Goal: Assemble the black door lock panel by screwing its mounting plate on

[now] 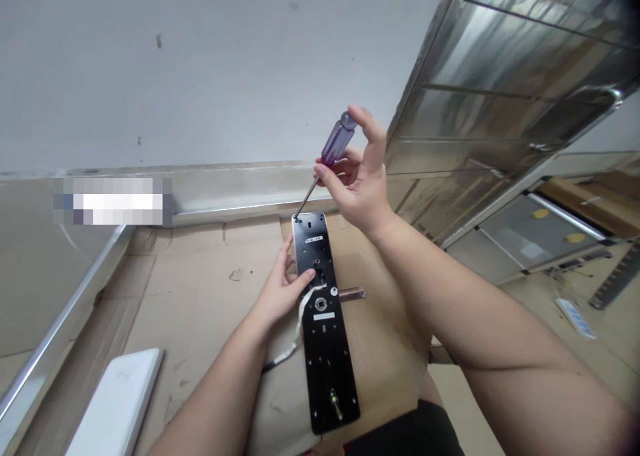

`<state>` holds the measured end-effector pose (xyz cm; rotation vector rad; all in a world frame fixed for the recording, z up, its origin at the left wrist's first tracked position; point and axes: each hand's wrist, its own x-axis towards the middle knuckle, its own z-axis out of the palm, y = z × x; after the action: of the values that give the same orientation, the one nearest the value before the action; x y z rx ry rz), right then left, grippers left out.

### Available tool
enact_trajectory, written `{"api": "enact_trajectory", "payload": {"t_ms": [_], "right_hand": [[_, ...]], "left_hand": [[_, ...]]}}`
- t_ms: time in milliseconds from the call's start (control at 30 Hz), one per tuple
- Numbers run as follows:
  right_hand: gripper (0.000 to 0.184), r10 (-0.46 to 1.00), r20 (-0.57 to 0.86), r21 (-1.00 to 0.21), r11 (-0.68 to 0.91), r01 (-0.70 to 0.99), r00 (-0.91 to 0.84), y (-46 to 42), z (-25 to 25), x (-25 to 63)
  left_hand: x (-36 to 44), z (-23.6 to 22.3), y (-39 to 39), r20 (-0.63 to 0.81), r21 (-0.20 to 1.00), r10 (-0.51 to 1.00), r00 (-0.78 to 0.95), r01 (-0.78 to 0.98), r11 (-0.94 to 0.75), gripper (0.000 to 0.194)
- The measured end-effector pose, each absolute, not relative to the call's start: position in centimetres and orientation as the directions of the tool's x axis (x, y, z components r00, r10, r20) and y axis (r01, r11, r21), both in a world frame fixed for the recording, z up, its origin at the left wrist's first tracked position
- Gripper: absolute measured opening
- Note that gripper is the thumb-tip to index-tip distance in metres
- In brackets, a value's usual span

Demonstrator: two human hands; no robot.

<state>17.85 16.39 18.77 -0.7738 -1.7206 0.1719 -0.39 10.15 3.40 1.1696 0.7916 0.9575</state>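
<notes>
A long black door lock panel (327, 359) lies back side up on the cardboard, with screw holes, small white labels and a square spindle hole. My left hand (287, 279) grips its left edge, thumb on top. From its right side a copper-coloured handle (353, 294) sticks out. A white-wrapped cable (299, 329) runs from the panel's middle down to the left. In my right hand (363, 176) is a screwdriver (337, 139) with a clear purple handle, held tilted between the fingers. Its tip meets the panel's top left corner; the screw there is too small to make out.
Cardboard (200, 289) covers the work surface, edged by a metal rail (65, 316) on the left. A white flat box (117, 403) lies at the lower left. Behind stands a pale wall (225, 69); a metal cabinet (510, 76) is at the right. A power strip (575, 318) rests on the floor.
</notes>
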Motion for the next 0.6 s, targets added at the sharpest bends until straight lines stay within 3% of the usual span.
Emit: {"api": "enact_trajectory", "payload": {"t_ms": [600], "right_hand": [[0.069,0.583,0.783,-0.436,0.764,0.476,-0.218,16.65,19.67,17.39]], "left_hand": [[-0.27,3.54,9.97,-0.011,0.967,0.915,0.404,-0.227,0.112,0.092]]}}
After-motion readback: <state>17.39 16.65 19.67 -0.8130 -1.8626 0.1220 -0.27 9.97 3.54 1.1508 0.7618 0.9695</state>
